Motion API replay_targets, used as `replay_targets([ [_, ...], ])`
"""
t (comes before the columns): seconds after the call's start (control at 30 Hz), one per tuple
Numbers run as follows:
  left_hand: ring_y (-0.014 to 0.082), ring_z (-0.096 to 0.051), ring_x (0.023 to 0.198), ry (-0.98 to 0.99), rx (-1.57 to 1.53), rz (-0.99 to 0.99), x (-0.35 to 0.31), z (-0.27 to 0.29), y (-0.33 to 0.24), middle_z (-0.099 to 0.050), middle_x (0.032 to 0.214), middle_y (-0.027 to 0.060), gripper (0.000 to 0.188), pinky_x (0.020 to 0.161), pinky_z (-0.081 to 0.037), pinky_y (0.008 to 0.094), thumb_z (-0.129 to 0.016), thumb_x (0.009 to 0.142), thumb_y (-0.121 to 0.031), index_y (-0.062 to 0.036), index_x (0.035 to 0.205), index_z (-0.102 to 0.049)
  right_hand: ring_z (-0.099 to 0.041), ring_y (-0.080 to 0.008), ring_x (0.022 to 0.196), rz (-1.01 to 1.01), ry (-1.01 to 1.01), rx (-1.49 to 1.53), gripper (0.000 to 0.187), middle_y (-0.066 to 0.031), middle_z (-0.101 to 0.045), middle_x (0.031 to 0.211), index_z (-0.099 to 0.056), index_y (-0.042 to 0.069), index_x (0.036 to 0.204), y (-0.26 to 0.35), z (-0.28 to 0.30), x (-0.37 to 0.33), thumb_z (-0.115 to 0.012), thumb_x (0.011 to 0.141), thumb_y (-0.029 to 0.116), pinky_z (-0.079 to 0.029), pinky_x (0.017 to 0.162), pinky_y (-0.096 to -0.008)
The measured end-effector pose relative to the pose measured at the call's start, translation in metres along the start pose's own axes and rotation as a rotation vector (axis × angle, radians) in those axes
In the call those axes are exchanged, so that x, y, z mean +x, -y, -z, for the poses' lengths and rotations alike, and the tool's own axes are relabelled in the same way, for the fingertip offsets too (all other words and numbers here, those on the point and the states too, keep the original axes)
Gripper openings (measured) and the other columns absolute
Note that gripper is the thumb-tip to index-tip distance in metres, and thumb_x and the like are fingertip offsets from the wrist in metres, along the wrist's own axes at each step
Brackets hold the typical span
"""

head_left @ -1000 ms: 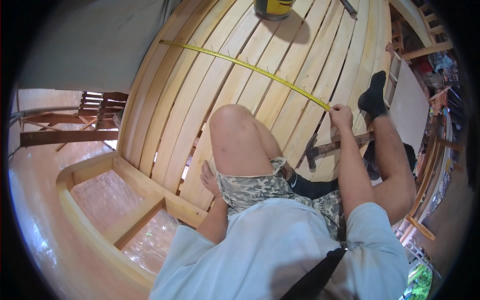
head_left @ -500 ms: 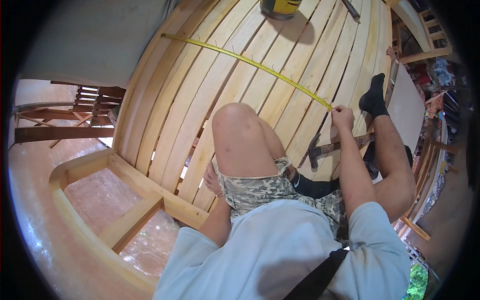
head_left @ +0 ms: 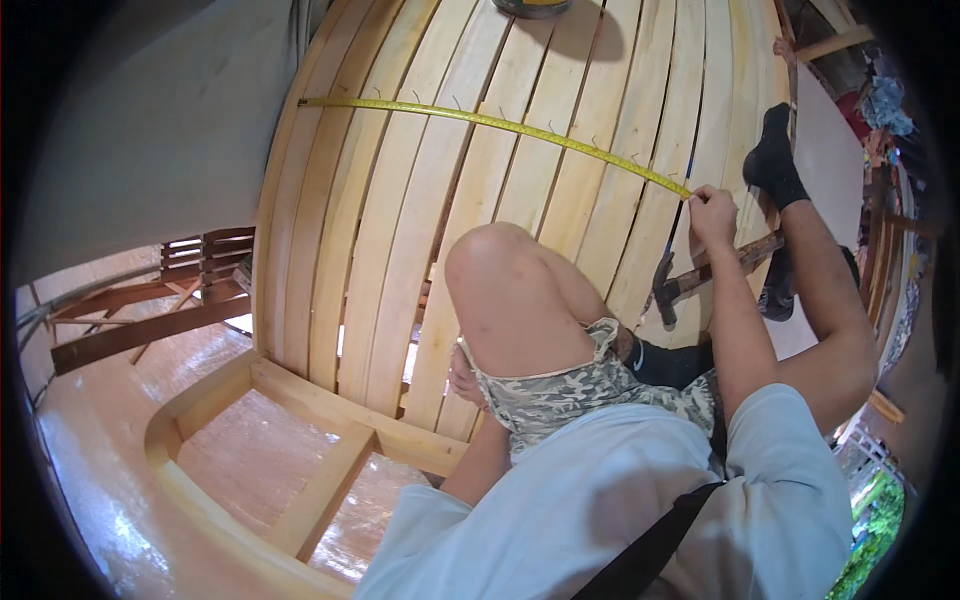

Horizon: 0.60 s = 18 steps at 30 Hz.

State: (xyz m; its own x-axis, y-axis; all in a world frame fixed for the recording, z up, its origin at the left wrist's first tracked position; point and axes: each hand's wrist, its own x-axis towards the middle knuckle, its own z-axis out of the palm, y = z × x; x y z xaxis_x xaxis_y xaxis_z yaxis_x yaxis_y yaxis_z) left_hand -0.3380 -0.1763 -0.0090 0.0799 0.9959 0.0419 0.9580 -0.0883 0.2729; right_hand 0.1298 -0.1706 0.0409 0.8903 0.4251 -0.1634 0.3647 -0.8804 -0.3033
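My right hand (head_left: 713, 215) pinches the near right end of a yellow tape measure blade (head_left: 520, 128). The blade stretches across a floor of pale wooden slats (head_left: 400, 240), out to its far left edge. Several thin bent nails stick up from the slats along the tape. Just below my right forearm lies a claw hammer (head_left: 666, 290) with a wooden handle, flat on the slats. Partly hidden by my camouflage shorts, my left hand (head_left: 465, 382) rests on the slats beside my raised knee. Its fingers look stretched out, and nothing shows in them.
A dark round container (head_left: 532, 9) stands at the top edge. The curved wooden frame (head_left: 330, 490) with a crosspiece lies at lower left. A grey sheet (head_left: 170, 130) hangs at the left. My sock-covered foot (head_left: 775, 160) rests at the right, next to a pale board (head_left: 830, 170).
The whole view has shifted, and the dark container now shows only in part. My right hand keeps its pinch on the tape, and the left stays beside my knee.
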Motion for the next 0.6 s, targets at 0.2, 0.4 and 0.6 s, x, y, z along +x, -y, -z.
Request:
replay_targets([
  [0.2, 0.0338, -0.032, 0.139, 0.001, -0.008, -0.019, -0.002, 0.001, -0.003, -0.037, 0.151, 0.0118, 0.074, 0.115, -0.020, 0.0544, -0.060, 0.090, -0.050, -0.0114, 0.148, -0.039, -0.065, -0.0394, 0.099, -0.006, 0.007, -0.027, 0.016, -0.0184, -0.066, 0.098, -0.076, 0.013, 0.093, -0.003, -0.004, 0.006, -0.068, 0.083, 0.022, -0.052, 0.085, -0.0503],
  [0.4, 0.0337, -0.033, 0.138, 0.017, -0.010, -0.040, -0.002, 0.003, -0.002, -0.037, 0.150, 0.0116, 0.074, 0.114, -0.021, 0.0543, -0.061, 0.089, -0.050, -0.0110, 0.148, -0.039, -0.065, -0.0407, 0.097, -0.029, 0.066, 0.001, 0.015, -0.0183, -0.066, 0.096, -0.075, 0.013, 0.092, 0.007, 0.000, 0.002, -0.067, 0.084, 0.023, -0.052, 0.085, -0.0506],
  [0.6, 0.0336, -0.033, 0.137, 0.033, -0.016, -0.056, -0.002, 0.004, -0.002, -0.038, 0.150, 0.0114, 0.074, 0.114, -0.021, 0.0542, -0.062, 0.089, -0.050, -0.0106, 0.148, -0.039, -0.065, -0.0389, 0.096, -0.069, -0.032, -0.129, 0.018, -0.0196, -0.067, 0.097, -0.073, 0.012, 0.096, 0.016, -0.002, -0.006, -0.066, 0.086, 0.024, -0.050, 0.084, -0.0515],
])
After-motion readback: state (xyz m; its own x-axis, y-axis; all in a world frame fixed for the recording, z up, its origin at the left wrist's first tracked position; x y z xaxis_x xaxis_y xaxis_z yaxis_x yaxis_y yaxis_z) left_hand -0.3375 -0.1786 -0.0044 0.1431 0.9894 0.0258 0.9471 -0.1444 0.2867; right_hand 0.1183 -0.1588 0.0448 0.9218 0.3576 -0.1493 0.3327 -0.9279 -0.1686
